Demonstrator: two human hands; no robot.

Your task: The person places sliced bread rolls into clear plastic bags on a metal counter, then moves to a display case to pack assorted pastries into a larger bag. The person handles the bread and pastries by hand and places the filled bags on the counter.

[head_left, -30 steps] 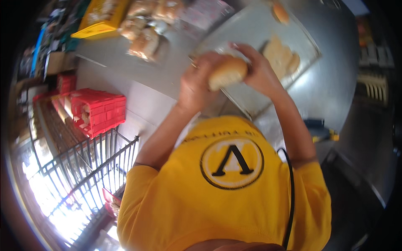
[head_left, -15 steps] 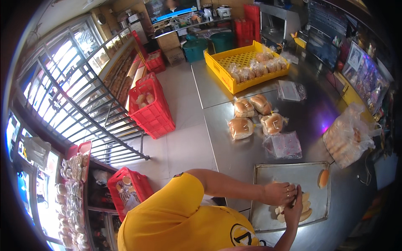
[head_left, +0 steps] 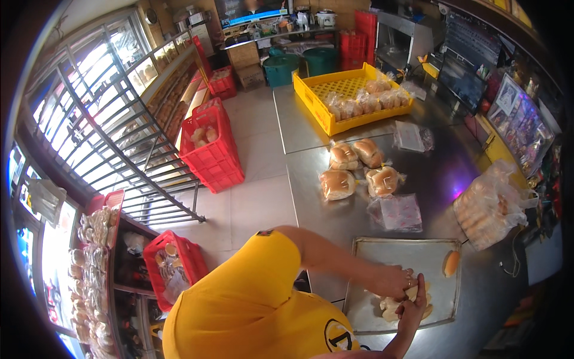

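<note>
My hands meet over a shallow metal tray (head_left: 362, 281) at the front right. Pale, cut-looking pieces of bread (head_left: 390, 310) lie in a heap beneath them. My left hand (head_left: 396, 282), with a ring on a finger, reaches in from the left, its fingers bent down around a pale piece at the heap. My right hand (head_left: 412, 308) comes from below, index finger stretched up toward the left fingertips, the others curled at the same pale piece. Exactly how the fingers grip is partly hidden. One browned bread roll (head_left: 451, 263) lies apart at the tray's right side.
Beyond the tray lie flat plastic bags (head_left: 397, 213) and several bagged buns (head_left: 336, 184). A yellow crate (head_left: 341, 124) of wrapped bread stands farther back. To the right is a clear bag of rolls (head_left: 487, 209). Red crates (head_left: 212, 161) stand on the floor at left.
My hands have lowered closer to the heap, and the left fingers now point down onto it. The whole view has shifted slightly; the table things keep their places.
</note>
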